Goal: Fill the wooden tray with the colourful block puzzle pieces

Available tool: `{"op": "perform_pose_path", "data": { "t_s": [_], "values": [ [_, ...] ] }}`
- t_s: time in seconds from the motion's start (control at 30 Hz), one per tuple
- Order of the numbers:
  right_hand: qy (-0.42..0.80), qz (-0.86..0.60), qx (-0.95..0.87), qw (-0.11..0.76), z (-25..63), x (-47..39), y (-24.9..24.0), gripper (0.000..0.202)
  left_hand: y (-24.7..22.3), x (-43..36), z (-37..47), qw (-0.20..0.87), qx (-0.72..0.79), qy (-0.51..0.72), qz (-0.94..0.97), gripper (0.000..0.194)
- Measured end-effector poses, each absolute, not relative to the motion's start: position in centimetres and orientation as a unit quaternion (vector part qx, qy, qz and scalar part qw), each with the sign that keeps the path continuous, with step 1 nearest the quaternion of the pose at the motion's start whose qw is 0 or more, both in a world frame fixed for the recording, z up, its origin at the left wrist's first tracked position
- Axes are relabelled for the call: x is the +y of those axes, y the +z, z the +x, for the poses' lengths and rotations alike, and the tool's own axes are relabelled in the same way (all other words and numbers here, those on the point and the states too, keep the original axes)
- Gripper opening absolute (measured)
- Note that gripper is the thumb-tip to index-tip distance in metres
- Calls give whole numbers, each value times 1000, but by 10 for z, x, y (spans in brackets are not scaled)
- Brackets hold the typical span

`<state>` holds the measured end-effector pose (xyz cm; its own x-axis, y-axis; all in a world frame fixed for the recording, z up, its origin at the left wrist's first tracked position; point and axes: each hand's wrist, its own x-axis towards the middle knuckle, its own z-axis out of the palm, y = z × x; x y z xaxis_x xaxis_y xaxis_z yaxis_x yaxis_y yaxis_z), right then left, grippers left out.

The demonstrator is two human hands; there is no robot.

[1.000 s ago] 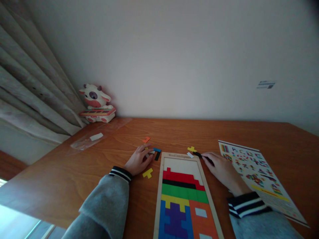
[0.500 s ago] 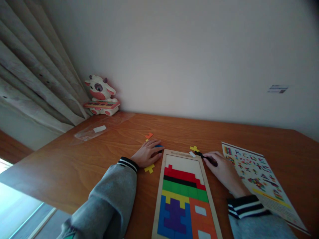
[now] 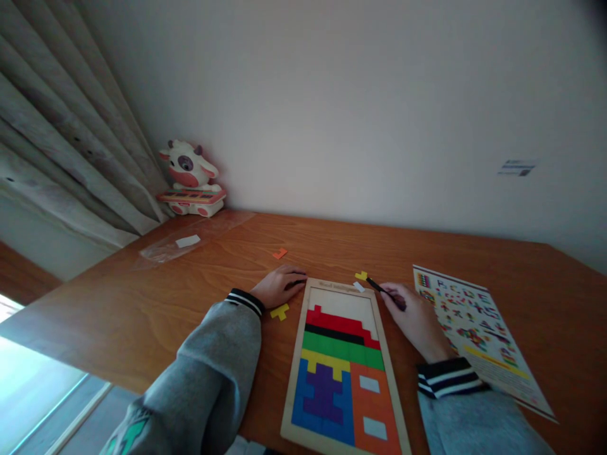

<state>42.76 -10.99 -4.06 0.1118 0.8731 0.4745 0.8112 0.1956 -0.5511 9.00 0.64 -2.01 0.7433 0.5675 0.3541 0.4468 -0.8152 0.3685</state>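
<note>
The wooden puzzle board lies before me, holding red, black, green, yellow, blue, purple and orange pieces, with bare white at its top. My left hand rests at the board's upper left corner, fingers bent together; whatever lies under them is hidden. Just below that wrist is a yellow puzzle piece. Right of the board, my right hand is closed on a long black puzzle piece. Its far end reaches a second yellow piece, near a small white piece.
An orange piece lies beyond my left hand. A printed pattern sheet is at the right. At the back left are a clear plastic bag and a cow toy with a keyboard, near the curtain.
My left fingers have drawn closer together, and the blue piece near them no longer shows. My right hand still holds the black piece, now tilted more steeply. The view has shifted slightly.
</note>
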Motion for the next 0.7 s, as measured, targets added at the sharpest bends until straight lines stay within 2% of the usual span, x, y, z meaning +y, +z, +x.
{"op": "perform_pose_path", "data": {
  "t_s": [0.3, 0.47, 0.7],
  "values": [
    [50, -603, -686, 404, 416, -112, -36, 23, -18, 3, 86, 120, 275, 242, 923, 31],
    [65, -599, -694, 395, 415, -113, -38, 23, -13, 0, 82, 73, 324, 236, 913, 47],
    [90, -581, -708, 392, 411, -115, -37, 23, -16, 0, 84, 110, 321, 228, 913, 34]
  ]
}}
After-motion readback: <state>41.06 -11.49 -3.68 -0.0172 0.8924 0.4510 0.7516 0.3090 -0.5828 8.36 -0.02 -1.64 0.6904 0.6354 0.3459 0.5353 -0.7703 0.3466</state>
